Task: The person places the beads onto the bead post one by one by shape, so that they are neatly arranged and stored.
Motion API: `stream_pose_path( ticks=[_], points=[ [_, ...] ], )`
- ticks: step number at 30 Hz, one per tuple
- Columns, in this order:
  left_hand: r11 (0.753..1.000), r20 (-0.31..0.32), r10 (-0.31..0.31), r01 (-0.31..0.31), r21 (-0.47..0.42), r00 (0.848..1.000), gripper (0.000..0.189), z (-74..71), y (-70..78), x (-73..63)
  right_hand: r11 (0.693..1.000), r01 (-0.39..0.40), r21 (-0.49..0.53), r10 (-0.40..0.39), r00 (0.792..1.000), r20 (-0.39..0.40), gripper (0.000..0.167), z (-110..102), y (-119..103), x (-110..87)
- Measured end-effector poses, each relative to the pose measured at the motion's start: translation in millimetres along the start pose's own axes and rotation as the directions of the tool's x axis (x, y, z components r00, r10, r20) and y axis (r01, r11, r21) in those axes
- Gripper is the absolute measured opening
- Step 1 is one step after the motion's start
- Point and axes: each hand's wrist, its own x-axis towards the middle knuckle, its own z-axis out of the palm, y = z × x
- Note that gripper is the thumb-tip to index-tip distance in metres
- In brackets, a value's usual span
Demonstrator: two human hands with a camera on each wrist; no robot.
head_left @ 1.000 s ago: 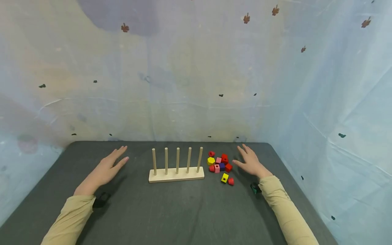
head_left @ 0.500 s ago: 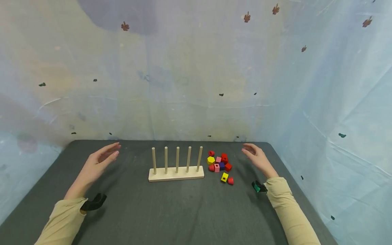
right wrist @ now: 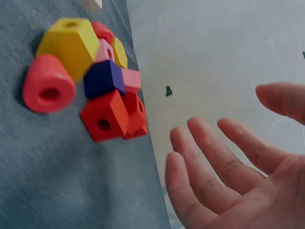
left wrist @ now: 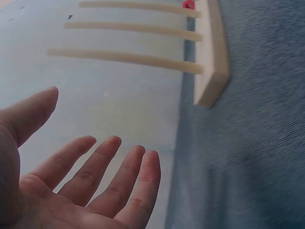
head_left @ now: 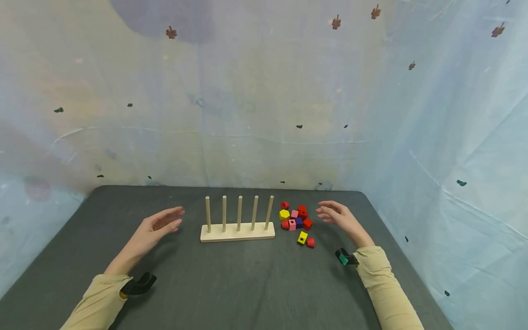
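Note:
A pale wooden peg stand (head_left: 237, 233) with several upright dowels stands in the middle of the table. To its right lies a loose cluster of drilled wooden beads: a yellow hexagonal bead (head_left: 284, 215), a dark blue bead (right wrist: 104, 78), pink beads such as one cube (head_left: 292, 224), and red ones such as a rounded bead (right wrist: 48, 85). Left of the stand my left hand (head_left: 153, 231) hovers with relaxed, slightly bent fingers and holds nothing. My right hand (head_left: 343, 221) hovers just right of the beads, fingers loosely bent, touching none of them.
Dark grey cloth covers the table (head_left: 231, 284). A pale patterned curtain (head_left: 247, 91) hangs behind it and along the right side. Each wrist wears a black strap, the left strap (head_left: 139, 284) and the right strap (head_left: 345, 257).
My left hand drew back left, then moved right toward the stand. My right hand bent its fingers, shifted right, then came back left toward the beads. The stand and beads stay put.

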Motion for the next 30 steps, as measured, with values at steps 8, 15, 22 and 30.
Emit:
stream_pose_path(
  ticks=[8, 15, 22, 30],
  points=[
    [0.997, 0.036, -0.070, 0.069, 0.034, 0.997, 0.058, 19.5, -14.8, 1.3, 1.000, 0.021, -0.006, -0.020, 0.991, 0.131, 0.048, 20, 5, -3.6],
    [0.996, 0.080, -0.077, 0.072, 0.057, 0.994, 0.069, 33.7, -26.1, 9.4, 0.995, 0.076, -0.071, -0.057, 0.970, 0.237, 0.042, 32, 9, -5.4],
    [0.994, 0.132, -0.062, 0.050, 0.093, 0.989, 0.074, 47.2, -29.9, 18.0, 0.988, 0.119, -0.101, -0.077, 0.934, 0.348, 0.039, 39, 17, -3.7],
    [0.983, 0.153, -0.060, 0.032, 0.179, 0.986, 0.072, 53.8, -34.3, 31.4, 0.972, 0.183, -0.149, -0.109, 0.908, 0.404, 0.037, 42, 19, -0.5]
  ],
)
